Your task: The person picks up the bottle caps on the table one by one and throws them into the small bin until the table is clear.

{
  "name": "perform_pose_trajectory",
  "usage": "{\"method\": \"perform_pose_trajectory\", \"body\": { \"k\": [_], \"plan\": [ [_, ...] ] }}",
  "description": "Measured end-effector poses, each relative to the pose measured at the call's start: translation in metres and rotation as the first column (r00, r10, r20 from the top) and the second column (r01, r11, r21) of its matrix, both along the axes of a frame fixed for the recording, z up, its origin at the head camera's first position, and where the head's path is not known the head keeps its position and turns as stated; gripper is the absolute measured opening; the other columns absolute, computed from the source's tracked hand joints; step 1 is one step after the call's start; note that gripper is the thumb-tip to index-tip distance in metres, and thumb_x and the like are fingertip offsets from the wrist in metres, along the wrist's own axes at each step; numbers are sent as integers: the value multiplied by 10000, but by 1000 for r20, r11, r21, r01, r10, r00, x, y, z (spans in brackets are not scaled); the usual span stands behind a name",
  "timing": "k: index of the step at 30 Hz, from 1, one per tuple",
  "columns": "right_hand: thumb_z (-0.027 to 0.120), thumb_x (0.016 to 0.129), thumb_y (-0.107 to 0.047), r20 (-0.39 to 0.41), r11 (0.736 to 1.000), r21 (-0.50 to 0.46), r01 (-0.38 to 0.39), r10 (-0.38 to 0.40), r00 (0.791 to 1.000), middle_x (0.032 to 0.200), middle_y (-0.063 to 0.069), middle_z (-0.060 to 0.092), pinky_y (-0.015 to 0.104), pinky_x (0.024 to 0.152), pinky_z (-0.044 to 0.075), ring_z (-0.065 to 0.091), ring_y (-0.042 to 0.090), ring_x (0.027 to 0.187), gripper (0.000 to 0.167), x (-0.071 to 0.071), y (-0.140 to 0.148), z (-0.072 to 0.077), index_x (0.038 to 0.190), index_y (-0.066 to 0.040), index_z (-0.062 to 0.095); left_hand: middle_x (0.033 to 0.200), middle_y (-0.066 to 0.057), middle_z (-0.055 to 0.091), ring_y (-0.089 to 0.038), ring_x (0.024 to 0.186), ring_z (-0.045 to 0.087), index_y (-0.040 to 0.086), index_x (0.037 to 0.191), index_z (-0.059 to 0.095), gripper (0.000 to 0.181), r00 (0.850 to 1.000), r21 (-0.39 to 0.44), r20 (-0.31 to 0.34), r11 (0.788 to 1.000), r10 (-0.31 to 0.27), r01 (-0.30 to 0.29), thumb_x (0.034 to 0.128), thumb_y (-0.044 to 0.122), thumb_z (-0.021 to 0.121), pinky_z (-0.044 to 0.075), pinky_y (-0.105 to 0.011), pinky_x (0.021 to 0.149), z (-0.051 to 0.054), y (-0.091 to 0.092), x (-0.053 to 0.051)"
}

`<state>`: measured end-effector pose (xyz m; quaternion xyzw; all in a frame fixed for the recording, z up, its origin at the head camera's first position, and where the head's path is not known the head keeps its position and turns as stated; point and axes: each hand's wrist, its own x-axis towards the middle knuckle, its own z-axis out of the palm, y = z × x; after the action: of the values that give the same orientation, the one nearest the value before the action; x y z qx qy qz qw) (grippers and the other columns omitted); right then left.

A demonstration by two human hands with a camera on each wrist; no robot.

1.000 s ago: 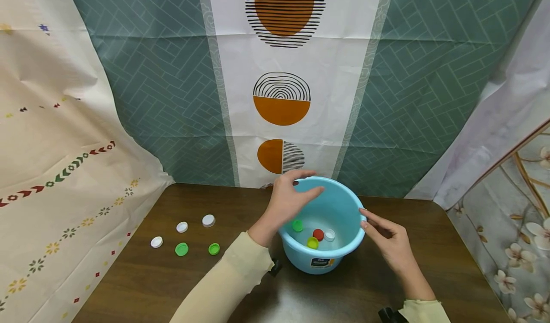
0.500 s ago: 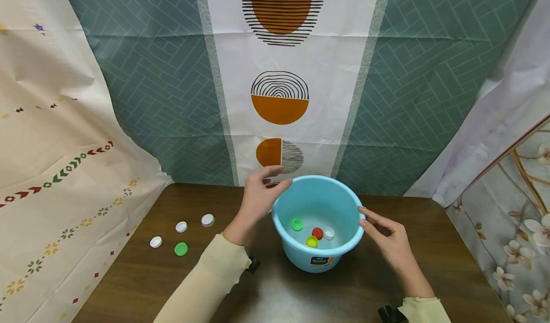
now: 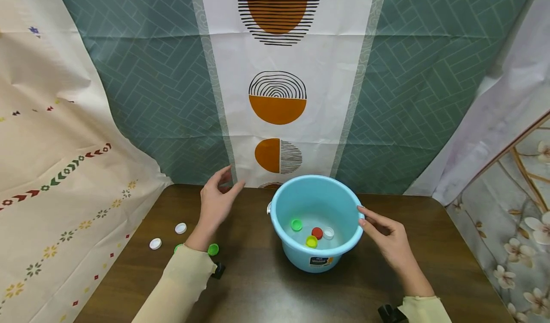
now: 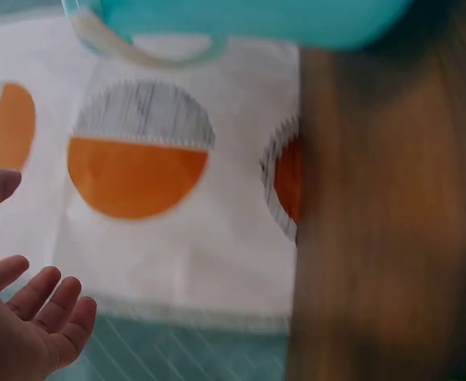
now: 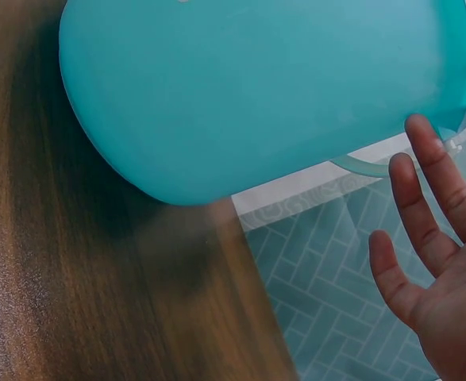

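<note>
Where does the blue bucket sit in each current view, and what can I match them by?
Head: blue bucket, lower half, right of centre.
Left wrist: along the top edge, partly cut off.
Right wrist: large, filling most of the upper half, cut off at the top.
Shared landmark: the brown table, visible in all three views.

One bucket [image 3: 320, 201] and eight caps [image 3: 317, 233] are visible.

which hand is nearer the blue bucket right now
Right. The right hand touches the right side of the blue bucket at its rim, while the left hand is off to the left, apart from it.
</note>
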<state>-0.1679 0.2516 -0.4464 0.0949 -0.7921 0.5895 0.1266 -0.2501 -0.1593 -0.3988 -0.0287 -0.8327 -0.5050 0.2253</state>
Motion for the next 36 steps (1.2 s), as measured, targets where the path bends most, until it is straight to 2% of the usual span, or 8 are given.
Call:
{"method": "perform_pose_trajectory", "body": {
  "k": [6,9,11,14,18,26,31,36],
  "plan": [
    [627,892,-150,-2,1000,-6,-5,5,1000,1170,101,662,231,748,549,660,61,937,363,-1,0,-2,1253,-113,608,1236,-42,599,-240,1114,576,236,1315,531,581,997,-66,40,995,72,-69,810,488,668,489,-435,905,-19,-36,3],
    [630,890,-153,-2,1000,-5,-1,1,1000,1163,100,665,231,744,549,661,63,930,362,-1,0,-1,1250,-117,611,1269,-59,580,-259,1164,538,198,1330,518,603,993,-147,71,986,94,-83,824,501,645,458,-454,925,-29,-50,2],
    [630,890,-150,-6,1000,-3,1,-1,1000,1156,109,667,234,738,550,661,62,920,364,0,0,0,1251,-114,610,1284,-91,566,-289,1196,511,161,1335,513,616,991,-208,98,975,94,-72,834,497,635,436,-478,943,-36,-58,0],
    [627,891,-141,-11,1000,-1,3,-3,1000,1151,125,667,243,731,551,659,59,907,367,1,-1,1,1256,-104,605,1305,-143,548,-342,1233,476,90,1330,509,621,986,-291,144,956,86,-41,848,462,635,408,-513,974,-47,-68,-2],
    [629,890,-150,-1,1000,-5,11,-11,1000,1151,102,671,254,734,553,657,61,911,364,1,-2,1,1252,-112,609,1311,-194,535,-392,1233,461,37,1319,506,633,972,-380,208,925,108,-22,850,440,641,381,-548,997,-61,-78,-5],
    [628,892,-163,-4,1000,5,16,-16,1000,1150,-10,678,216,743,543,654,55,929,355,0,0,-1,1245,-124,616,1266,-249,546,-437,1166,493,11,1314,505,645,946,-551,276,834,170,10,848,438,634,377,-620,924,-80,-92,-6],
    [625,893,-145,-14,1000,0,7,-7,1000,1147,27,680,221,746,545,656,72,919,357,0,-1,0,1247,-105,612,1216,-276,570,-462,1108,520,-16,1279,528,649,931,-622,306,782,199,37,834,442,645,392,-627,890,-90,-98,-7],
    [621,895,-138,-21,1000,-3,2,-2,1000,1154,90,673,233,745,547,656,72,916,358,0,-1,0,1250,-95,607,1181,-256,602,-450,1039,555,-2,1237,565,619,916,-637,342,768,209,62,822,448,654,364,-648,865,-99,-101,-9]
  ]
}}
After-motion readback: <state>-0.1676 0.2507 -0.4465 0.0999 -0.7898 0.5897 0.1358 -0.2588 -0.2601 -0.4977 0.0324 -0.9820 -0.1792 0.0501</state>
